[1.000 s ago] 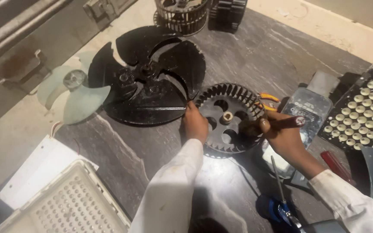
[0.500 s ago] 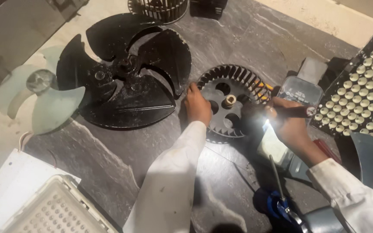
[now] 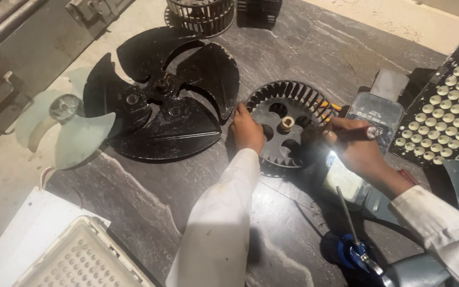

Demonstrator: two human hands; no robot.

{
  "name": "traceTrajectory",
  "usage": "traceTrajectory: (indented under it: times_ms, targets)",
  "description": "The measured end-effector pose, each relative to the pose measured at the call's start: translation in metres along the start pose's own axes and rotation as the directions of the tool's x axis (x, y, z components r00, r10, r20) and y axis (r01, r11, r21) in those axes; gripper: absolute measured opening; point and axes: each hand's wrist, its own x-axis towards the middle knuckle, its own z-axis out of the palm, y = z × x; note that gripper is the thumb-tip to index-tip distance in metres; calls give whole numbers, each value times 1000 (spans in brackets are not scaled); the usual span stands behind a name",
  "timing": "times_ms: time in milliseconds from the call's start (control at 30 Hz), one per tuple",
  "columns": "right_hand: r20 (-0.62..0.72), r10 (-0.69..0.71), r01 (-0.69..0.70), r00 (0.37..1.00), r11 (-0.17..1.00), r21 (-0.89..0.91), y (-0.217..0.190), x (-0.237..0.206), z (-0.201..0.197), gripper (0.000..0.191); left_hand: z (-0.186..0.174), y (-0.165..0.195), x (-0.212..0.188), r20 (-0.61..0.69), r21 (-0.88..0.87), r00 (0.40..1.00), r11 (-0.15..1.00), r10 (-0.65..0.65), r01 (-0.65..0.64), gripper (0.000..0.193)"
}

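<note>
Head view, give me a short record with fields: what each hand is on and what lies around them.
Left hand: grips the left rim of the black blower wheel
Right hand: at the wheel's right rim, holding a small dark tool
Surface: dark stone slab
Left of wheel: black three-blade fan, pale translucent fan
Right: LED panel
Near edge: blue-handled screwdriver

Two white-sleeved arms reach forward — hands close together, both closed in a grip.

The left hand (image 3: 247, 131) lies palm down, knuckles up, its fingers curled over an edge and its forearm running straight up from the bottom of the view. The right hand (image 3: 358, 150) comes in from the lower right — wrist bent inward, fingers wrapped round something slim, thumb on top.
</note>
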Motion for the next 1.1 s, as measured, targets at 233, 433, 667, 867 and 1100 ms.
traceTrajectory:
  times_ms: [233, 433, 667, 867, 1100]
  targets:
    - [98, 136, -150, 986, 976, 156, -38, 24, 5, 24, 12, -8, 4, -61, -32, 997, 999, 42, -44, 50]
    - [74, 198, -211, 977, 882, 421, -41, 13, 14, 21, 16, -6, -1, -41, -120, 999, 992, 25, -30, 40]
    - [65, 167, -174, 984, 803, 570, -32, 17, 30, 20, -1, 2, -1, 101, -264, 994, 962, -42, 67, 31]
    - [-158, 130, -46, 979, 893, 448, -40, 0, 42, 16, -23, 11, -10, 311, 16, 931, 980, -193, 198, 33]
    - [-133, 240, -71, 962, 686, 725, -43, 23, 30, 18, -31, 13, -15, 170, 27, 984, 998, -55, 51, 42]
